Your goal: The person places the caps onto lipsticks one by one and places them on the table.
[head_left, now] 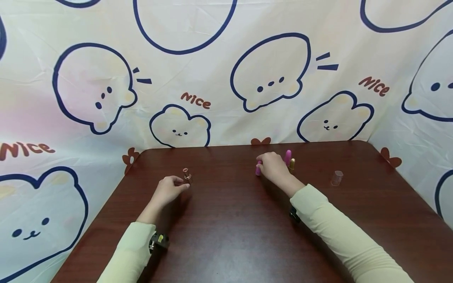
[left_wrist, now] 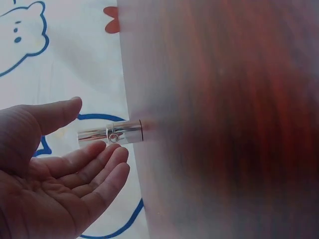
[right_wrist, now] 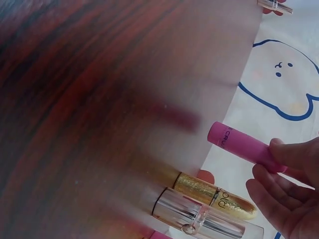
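Note:
A shiny rose-gold lipstick (head_left: pixel 186 175) stands upright on the left part of the table. My left hand (head_left: pixel 170 188) is beside it, and in the left wrist view the thumb and fingers of this hand (left_wrist: pixel 65 174) are apart, close to the lipstick (left_wrist: pixel 112 133). With thumb and fingertips, my right hand (head_left: pixel 273 167) pinches the end of a magenta lipstick tube (right_wrist: pixel 244 147). The tube's base appears raised off the table, over its dark reflection. Near that hand stand a glittery gold lipstick (right_wrist: pixel 214 194) and a clear-cased silvery lipstick (right_wrist: pixel 199 214).
Another magenta tube (head_left: pixel 288 156) stands behind my right hand. Farther right, a small clear cap (head_left: pixel 337 178) sits on the brown wooden table (head_left: pixel 226 236). A cartoon-printed cloth (head_left: pixel 219 78) hangs behind the table's far edge and along its sides.

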`<state>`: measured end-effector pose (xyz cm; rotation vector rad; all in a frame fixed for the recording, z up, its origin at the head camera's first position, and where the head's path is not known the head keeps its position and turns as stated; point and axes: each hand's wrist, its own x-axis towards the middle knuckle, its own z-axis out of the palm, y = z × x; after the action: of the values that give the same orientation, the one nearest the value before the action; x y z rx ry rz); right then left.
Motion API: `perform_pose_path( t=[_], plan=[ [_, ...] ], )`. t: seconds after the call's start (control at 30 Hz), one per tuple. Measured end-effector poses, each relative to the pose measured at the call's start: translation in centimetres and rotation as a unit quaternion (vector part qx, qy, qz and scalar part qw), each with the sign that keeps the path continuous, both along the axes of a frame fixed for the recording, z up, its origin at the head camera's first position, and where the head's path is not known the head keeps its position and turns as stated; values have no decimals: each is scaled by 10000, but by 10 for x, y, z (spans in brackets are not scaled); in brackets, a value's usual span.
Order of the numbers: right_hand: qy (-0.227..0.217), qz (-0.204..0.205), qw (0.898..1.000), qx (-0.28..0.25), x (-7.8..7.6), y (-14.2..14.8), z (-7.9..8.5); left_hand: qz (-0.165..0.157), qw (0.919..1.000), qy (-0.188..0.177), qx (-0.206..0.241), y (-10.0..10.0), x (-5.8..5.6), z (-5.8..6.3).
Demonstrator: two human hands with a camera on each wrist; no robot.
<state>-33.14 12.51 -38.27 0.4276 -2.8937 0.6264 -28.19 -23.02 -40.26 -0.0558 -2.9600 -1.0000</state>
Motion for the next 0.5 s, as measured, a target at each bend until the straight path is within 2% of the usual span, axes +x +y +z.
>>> perform_pose_path(
  t=[0.33,0.5],
  plan=[
    [36,-41,9998,202,-2,1,-3,301,9992,-237,66,0,-9,-1],
    [-45,-34,9999,152,-2,0,-4,384,9989,-235,119,-1,-13,-2]
  ],
)
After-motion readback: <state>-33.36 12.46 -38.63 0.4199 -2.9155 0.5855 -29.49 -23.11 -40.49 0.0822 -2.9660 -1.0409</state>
